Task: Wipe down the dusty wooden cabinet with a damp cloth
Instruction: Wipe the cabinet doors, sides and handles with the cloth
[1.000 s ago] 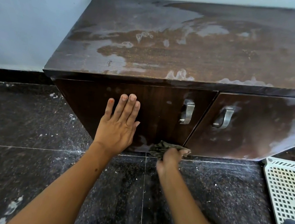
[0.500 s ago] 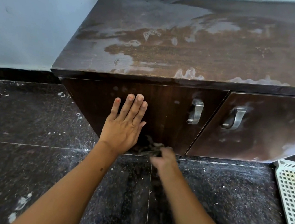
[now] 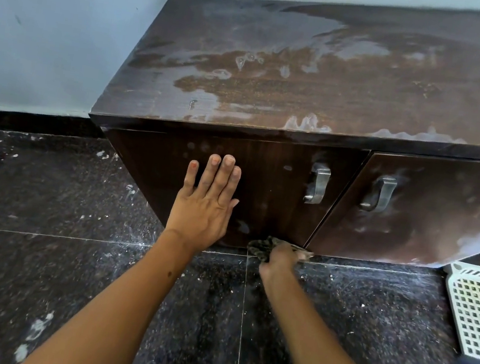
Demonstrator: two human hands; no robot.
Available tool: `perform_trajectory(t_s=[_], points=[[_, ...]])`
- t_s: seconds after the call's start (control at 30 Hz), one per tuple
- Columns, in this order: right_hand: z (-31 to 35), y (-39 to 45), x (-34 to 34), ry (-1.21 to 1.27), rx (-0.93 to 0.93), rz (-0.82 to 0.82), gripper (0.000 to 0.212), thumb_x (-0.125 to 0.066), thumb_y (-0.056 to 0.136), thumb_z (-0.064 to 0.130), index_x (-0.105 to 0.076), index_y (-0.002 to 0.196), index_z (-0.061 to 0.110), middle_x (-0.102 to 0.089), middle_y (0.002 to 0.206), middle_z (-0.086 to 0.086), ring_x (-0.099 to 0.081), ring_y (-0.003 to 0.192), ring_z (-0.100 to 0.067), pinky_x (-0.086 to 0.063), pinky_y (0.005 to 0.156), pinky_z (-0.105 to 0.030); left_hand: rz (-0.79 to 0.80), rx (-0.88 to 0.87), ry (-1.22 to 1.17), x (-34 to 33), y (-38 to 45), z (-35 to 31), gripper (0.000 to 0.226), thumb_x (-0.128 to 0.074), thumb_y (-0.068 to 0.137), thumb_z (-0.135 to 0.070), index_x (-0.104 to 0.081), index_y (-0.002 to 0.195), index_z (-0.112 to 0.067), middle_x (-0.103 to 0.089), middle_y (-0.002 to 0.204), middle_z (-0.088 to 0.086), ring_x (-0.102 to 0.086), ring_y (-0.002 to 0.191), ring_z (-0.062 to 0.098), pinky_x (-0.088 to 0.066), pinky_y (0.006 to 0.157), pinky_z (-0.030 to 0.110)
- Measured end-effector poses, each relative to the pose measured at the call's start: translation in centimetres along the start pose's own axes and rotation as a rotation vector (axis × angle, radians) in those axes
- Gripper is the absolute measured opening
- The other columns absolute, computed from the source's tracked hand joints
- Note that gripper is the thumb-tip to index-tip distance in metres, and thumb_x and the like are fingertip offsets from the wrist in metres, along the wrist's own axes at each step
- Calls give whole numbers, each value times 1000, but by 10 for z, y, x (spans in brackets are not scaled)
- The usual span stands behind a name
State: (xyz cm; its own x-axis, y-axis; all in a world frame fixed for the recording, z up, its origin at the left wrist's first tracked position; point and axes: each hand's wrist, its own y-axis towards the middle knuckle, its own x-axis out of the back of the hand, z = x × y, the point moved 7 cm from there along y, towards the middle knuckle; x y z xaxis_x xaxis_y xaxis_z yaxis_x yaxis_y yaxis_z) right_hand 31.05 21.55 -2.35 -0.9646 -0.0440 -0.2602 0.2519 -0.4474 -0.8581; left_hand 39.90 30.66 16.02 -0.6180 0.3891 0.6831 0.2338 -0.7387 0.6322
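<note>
Floor (image 3: 36, 261): dark speckled tiles with white flecks, the broadest open room, to your left and beneath your arms.

Cabinet (image 3: 324, 79): dark wood, set against the pale wall (image 3: 55, 17). Its top is streaked with grey dust and damp smears; its front edge overhangs two doors. The left door (image 3: 271, 192) looks mostly dark and clean; the right door (image 3: 432, 209) carries pale dust toward its right side. Each door bears one metal handle beside the centre seam.

Basket (image 3: 479, 311): white plastic lattice, on the floor at the cabinet's lower right corner.

Your left hand (image 3: 204, 207): grip wide, fingers straight and together, palm flat against the left door.

Your right hand (image 3: 280, 258): grip closed round the cloth, blurred, at the left door's bottom edge near the seam.

Cloth (image 3: 263, 247): dark, bunched, pressed where door meets floor.
</note>
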Motion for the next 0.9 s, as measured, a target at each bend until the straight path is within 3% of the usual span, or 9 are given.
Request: perform_trajectory(t_s=[0.03, 0.1, 0.2, 0.3, 0.4, 0.53, 0.6, 0.73, 0.9], points=[[-15, -6, -11, 17, -112, 97, 28, -26, 101, 5, -51, 114, 4, -67, 89, -15, -66, 84, -27, -52, 66, -30, -1, 1, -2, 0, 0, -1, 65, -13, 98, -33, 21, 143, 0, 34, 149, 16, 29, 139, 30, 18, 114, 46], [-42, -24, -37, 87, -258, 266, 33, -26, 102, 6, -58, 98, 1, -65, 101, -17, -58, 111, -30, -48, 77, -34, 1, 3, -18, 1, -2, -1, 64, -11, 99, -33, 21, 143, -1, 33, 150, 15, 28, 139, 29, 17, 114, 45], [-49, -37, -50, 94, -297, 337, 39, -22, 103, 7, -59, 109, -2, -55, 127, -23, -45, 127, -35, -40, 95, -42, 9, -15, -11, 3, -2, 1, 76, -26, 93, -33, 20, 144, -3, 32, 151, 13, 27, 140, 27, 15, 115, 44], [-15, -26, -20, 160, -296, 266, 31, -26, 99, -1, -57, 97, -7, -56, 120, -24, -45, 128, -34, -33, 102, -48, 13, -31, -4, 4, -4, 3, 77, -28, 91, -32, 21, 144, -4, 32, 151, 12, 27, 140, 27, 15, 115, 44], [24, -6, 17, 238, -210, 98, 27, -29, 99, 0, -54, 109, -1, -60, 109, -17, -49, 126, -28, -40, 100, -39, 34, -17, -11, 3, -3, 2, 76, -27, 92, -31, 22, 144, -4, 33, 151, 12, 27, 140, 27, 16, 115, 44], [40, -18, 3, 188, -70, -1, 43, -26, 100, 7, -36, 141, 15, -45, 138, -8, -50, 115, -25, -43, 93, -40, 43, -16, -7, 3, -3, 1, 75, -28, 92, -29, 19, 145, -3, 31, 151, 13, 25, 141, 28, 14, 115, 45], [14, -36, -28, 172, -73, 36, 43, -27, 100, 6, -31, 141, 20, -46, 130, -10, -51, 106, -27, -45, 87, -41, 50, -28, -20, 5, -5, 1, 75, -31, 92, -27, 15, 146, -3, 28, 153, 13, 22, 142, 28, 10, 116, 45], [-45, -61, -81, 163, -264, 272, 30, -28, 100, 5, -55, 112, 4, -60, 99, -16, -56, 77, -23, -52, 64, -34, 71, -97, -43, 14, -9, 8, 73, -37, 90, -22, 3, 149, -5, 19, 156, 11, 13, 145, 26, 2, 118, 43], [-41, -58, -72, 117, -347, 299, 38, -21, 101, 11, -53, 115, -5, -54, 123, -22, -48, 122, -35, -40, 98, -46, 170, -117, -71, 26, -16, 20, 65, -37, 91, -21, -11, 148, -3, 8, 158, 11, 3, 146, 25, -9, 118, 43]])
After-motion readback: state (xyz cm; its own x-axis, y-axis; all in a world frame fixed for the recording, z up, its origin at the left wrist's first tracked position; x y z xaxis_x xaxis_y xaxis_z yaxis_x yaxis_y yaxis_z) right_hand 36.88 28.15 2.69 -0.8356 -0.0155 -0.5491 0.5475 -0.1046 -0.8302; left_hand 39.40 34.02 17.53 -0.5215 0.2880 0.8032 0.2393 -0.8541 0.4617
